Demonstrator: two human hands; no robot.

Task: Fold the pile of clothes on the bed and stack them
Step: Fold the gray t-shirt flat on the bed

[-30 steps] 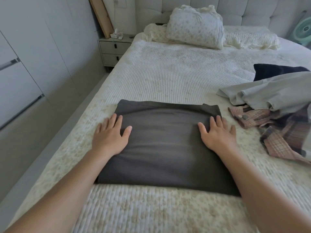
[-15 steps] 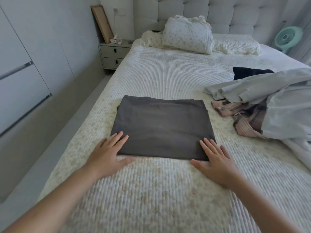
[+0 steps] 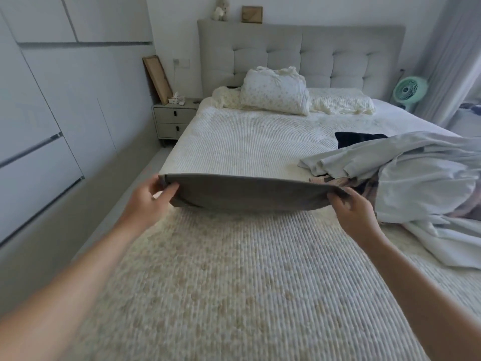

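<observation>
A folded dark grey garment (image 3: pixel 250 195) hangs flat in the air above the bed (image 3: pixel 234 269). My left hand (image 3: pixel 149 203) grips its left end, thumb on top. My right hand (image 3: pixel 355 213) grips its right end. To the right lies the unfolded pile: a light grey garment (image 3: pixel 390 157), a plaid shirt (image 3: pixel 338 182) partly under it, a dark navy piece (image 3: pixel 359 138) behind, and white cloth (image 3: pixel 442 238) at the near right.
Pillows (image 3: pixel 276 96) and a rumpled cover lie at the headboard. A nightstand (image 3: pixel 174 121) stands left of the bed, wardrobe doors (image 3: pixel 39 126) along the left wall, a green fan (image 3: pixel 410 91) at the far right.
Both hands slid from the top of the grey garment to its near edge, then took its two ends and lifted it off the bed. The view has tilted up.
</observation>
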